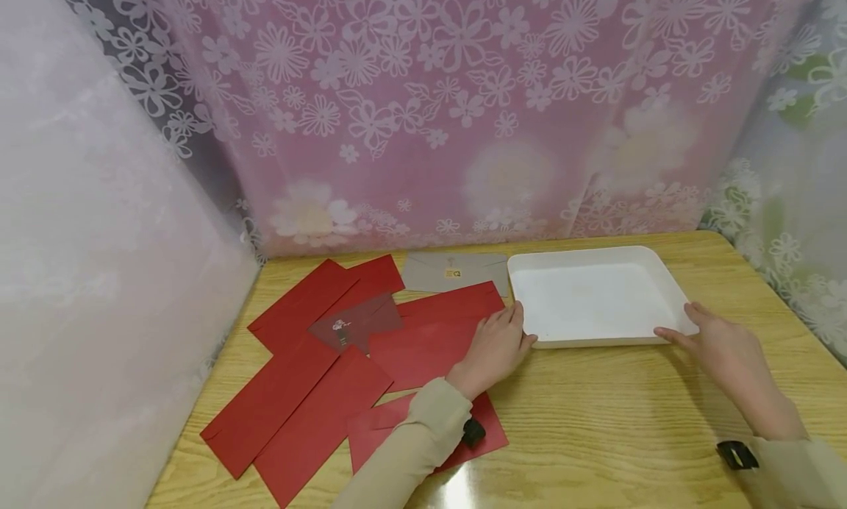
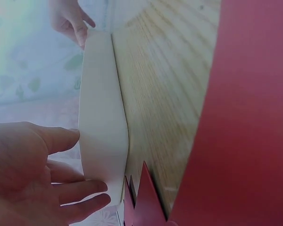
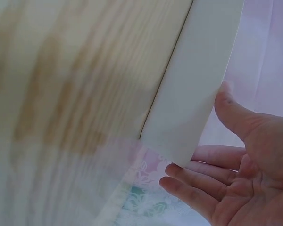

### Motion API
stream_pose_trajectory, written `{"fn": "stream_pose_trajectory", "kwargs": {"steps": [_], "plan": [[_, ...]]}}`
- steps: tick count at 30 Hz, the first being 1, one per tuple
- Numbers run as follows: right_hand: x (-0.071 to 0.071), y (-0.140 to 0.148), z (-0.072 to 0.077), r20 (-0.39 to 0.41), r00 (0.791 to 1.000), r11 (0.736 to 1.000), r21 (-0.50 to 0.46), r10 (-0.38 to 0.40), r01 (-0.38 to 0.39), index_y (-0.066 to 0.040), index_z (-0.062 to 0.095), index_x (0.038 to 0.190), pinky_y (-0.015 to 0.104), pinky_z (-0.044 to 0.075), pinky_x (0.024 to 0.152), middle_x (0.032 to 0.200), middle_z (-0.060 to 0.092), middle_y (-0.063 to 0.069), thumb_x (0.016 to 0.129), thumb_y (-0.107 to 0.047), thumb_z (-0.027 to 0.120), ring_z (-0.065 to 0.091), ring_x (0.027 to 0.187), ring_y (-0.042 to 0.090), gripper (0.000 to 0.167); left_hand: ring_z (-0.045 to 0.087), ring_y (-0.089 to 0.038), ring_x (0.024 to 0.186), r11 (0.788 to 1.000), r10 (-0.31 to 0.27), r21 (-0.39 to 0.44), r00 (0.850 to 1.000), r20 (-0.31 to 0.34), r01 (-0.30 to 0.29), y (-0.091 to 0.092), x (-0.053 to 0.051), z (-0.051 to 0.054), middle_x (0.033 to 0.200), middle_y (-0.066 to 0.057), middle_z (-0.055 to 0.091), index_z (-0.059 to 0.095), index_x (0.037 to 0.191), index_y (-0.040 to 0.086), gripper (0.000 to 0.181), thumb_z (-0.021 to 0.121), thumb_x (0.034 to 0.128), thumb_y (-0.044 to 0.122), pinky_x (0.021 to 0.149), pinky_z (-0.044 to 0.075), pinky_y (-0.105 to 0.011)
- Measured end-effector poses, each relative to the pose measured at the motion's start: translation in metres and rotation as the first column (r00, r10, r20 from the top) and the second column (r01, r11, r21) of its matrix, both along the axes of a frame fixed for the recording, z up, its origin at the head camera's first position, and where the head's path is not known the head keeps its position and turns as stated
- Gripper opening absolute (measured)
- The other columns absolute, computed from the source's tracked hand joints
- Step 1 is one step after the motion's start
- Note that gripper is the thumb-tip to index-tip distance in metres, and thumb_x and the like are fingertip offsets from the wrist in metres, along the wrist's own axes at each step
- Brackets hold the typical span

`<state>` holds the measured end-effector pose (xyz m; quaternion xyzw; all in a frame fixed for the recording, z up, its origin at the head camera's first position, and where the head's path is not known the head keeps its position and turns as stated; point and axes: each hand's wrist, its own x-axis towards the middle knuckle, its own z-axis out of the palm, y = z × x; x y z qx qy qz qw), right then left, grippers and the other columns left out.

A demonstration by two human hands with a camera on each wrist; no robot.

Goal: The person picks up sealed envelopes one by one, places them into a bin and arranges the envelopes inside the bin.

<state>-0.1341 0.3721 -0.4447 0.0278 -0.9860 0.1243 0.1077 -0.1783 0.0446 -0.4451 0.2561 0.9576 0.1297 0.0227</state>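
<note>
A shallow white tray (image 1: 595, 299) with rounded corners rests on the wooden table, toward the back right. My left hand (image 1: 491, 349) holds its near left corner; in the left wrist view the thumb touches the rim and the fingers lie along the side wall. At the near right corner my right hand (image 1: 731, 351) holds the tray, thumb on the rim and fingers around the side in the right wrist view. Beneath the left hand lies a wide red envelope (image 1: 417, 347), and another red envelope (image 1: 377, 432) is partly hidden by the left sleeve.
Several long red envelopes (image 1: 271, 402) overlap on the left half of the table (image 1: 595, 413). Among them lies a maroon envelope (image 1: 364, 321). A grey envelope (image 1: 430, 273) with a gold mark sits at the back, beside the tray. Flowered curtains (image 1: 423, 126) hang behind.
</note>
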Motion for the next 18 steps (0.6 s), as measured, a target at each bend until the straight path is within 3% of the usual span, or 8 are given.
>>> {"fn": "stream_pose_trajectory", "kwargs": {"steps": [5,11,14,18], "plan": [[0.005,-0.003,-0.001,-0.050,0.999,1.000,0.024,0.008,-0.006,0.022,0.055,0.127,0.027,0.023,0.041,0.124,0.053,0.044,0.095,-0.054,0.065,0.018,0.042,0.010,0.083,0.046,-0.023,0.142,1.000,-0.003,0.008,1.000,0.005,0.003,-0.003,0.005,0.001,0.156,-0.009,0.046,0.039,0.155,0.001,0.062,0.053,0.1062,0.038,0.113,0.041,-0.043],[0.011,-0.007,-0.002,-0.037,0.999,1.000,0.012,0.009,-0.008,0.022,0.054,0.128,0.027,0.023,0.041,0.124,0.052,0.044,0.095,-0.053,0.065,0.018,0.042,0.010,0.082,0.047,-0.023,0.140,1.000,-0.007,0.003,1.000,0.003,0.007,-0.008,0.012,0.002,0.154,-0.010,0.048,0.040,0.154,0.000,0.062,0.055,0.1055,0.037,0.113,0.041,-0.043],[0.014,-0.009,-0.002,-0.029,1.000,1.000,-0.005,0.005,-0.005,0.023,0.052,0.130,0.027,0.023,0.040,0.107,0.061,0.041,0.096,-0.051,0.065,0.018,0.041,0.010,0.082,0.048,-0.024,0.140,1.000,-0.011,0.004,1.000,-0.008,0.011,-0.010,0.015,0.003,0.152,-0.010,0.049,0.040,0.153,-0.001,0.062,0.055,0.1053,0.037,0.112,0.042,-0.043],[0.016,-0.011,-0.002,-0.012,1.000,1.000,-0.011,-0.005,0.005,0.022,0.051,0.131,0.028,0.023,0.041,0.109,0.061,0.041,0.097,-0.050,0.065,0.020,0.041,0.011,0.081,0.049,-0.024,0.139,1.000,-0.012,-0.003,1.000,-0.018,0.012,-0.012,0.018,0.004,0.152,-0.011,0.050,0.041,0.153,-0.001,0.062,0.055,0.1053,0.036,0.112,0.042,-0.042]]}}
